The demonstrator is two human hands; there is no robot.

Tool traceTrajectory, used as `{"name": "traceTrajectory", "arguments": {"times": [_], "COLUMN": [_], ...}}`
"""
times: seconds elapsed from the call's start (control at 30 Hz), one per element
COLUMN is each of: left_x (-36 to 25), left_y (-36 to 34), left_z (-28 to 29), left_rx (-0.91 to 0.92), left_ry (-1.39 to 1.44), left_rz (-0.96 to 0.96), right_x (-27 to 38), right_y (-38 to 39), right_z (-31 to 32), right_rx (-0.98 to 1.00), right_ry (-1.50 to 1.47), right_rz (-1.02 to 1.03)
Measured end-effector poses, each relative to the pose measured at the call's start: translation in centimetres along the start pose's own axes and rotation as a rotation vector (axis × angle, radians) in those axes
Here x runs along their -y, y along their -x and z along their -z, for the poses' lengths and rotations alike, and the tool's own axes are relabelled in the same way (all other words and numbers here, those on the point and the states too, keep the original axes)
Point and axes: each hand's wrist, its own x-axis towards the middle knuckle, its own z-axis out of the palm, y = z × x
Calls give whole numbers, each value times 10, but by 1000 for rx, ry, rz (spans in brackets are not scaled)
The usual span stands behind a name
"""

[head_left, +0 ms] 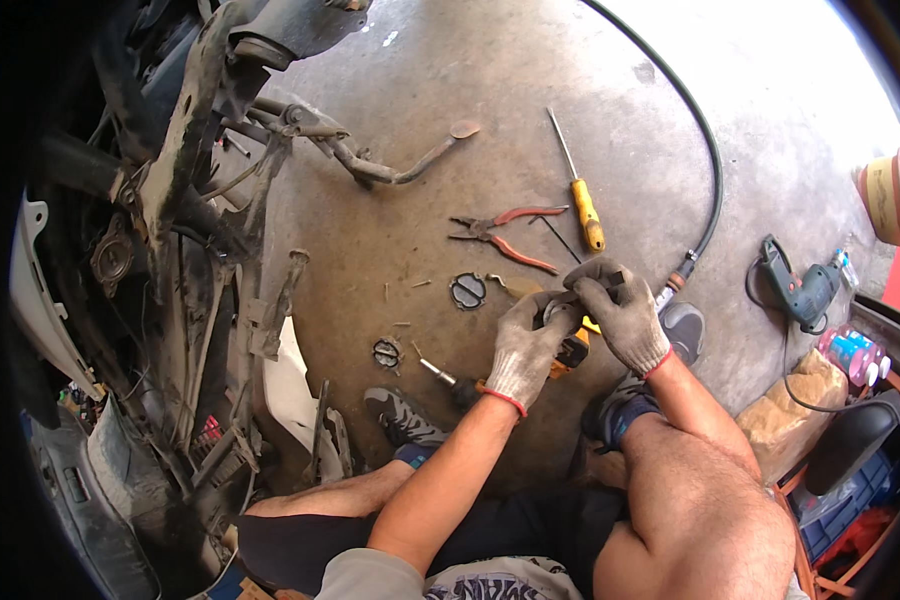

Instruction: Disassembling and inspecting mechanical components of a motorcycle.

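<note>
Both my hands wear grey work gloves with red cuffs and meet above the floor between my feet. My left hand (532, 345) is closed around a small, dark, rounded metal piece (552, 311), mostly covered by the fingers. Pressed against it from the right, my right hand (622, 318) has its fingers closed at the same spot; what they pinch is hidden. Below the hands lies a yellow and black power tool (571, 352), partly covered by the left hand. A screwdriver-like shaft (436, 371) points out left of my left wrist.
Pliers with red handles (505, 236) and a yellow-handled screwdriver (587, 212) lie ahead. Two round dark parts (467, 291) and several small screws rest to the left. A motorcycle frame (175, 150) fills the left side. A black hose (712, 150) and a corded drill (802, 285) are right.
</note>
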Motion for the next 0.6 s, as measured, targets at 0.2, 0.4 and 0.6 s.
{"name": "traceTrajectory", "arguments": {"times": [0.2,0.4,0.6], "left_x": [4,2,6], "left_y": [-2,-1,-3], "left_z": [-1,0,0], "left_rx": [17,15,42], "left_ry": [-80,-157,-91], "left_rz": [34,24,-5], "right_x": [-5,3,-2], "right_y": [-2,0,-3], "right_z": [-1,3,0], "right_rx": [-12,-32,-25], "right_ry": [-129,-49,22], "right_rz": [-58,-86,-73]}}
